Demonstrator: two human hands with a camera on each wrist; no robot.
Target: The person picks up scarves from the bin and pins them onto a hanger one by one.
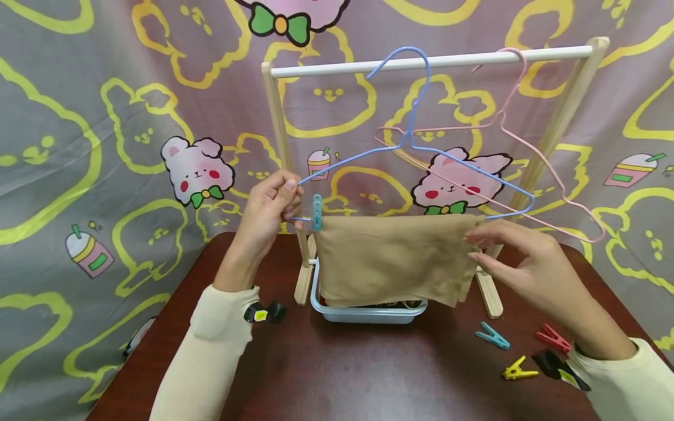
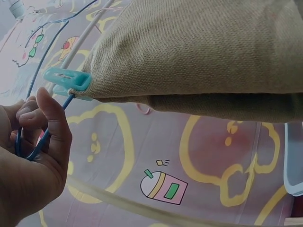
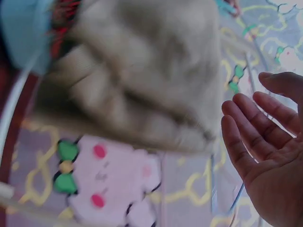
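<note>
No legible text; left-wrist yellow label (image 1: 260, 316) seemingly blurred.

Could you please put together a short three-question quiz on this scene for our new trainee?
1. What does the left hand grip?
A) the pink hanger
B) the blue hanger
C) the white rail

2. True or false: in the head view, the attached clothespin sits near the right end of the brown cloth.

3. In the head view, how many small items lie on the right side of the table, and what are they?

Key:
1. B
2. False; it sits near the left end.
3. Three clothespins: a turquoise clothespin, a red clothespin and a yellow clothespin.
</note>
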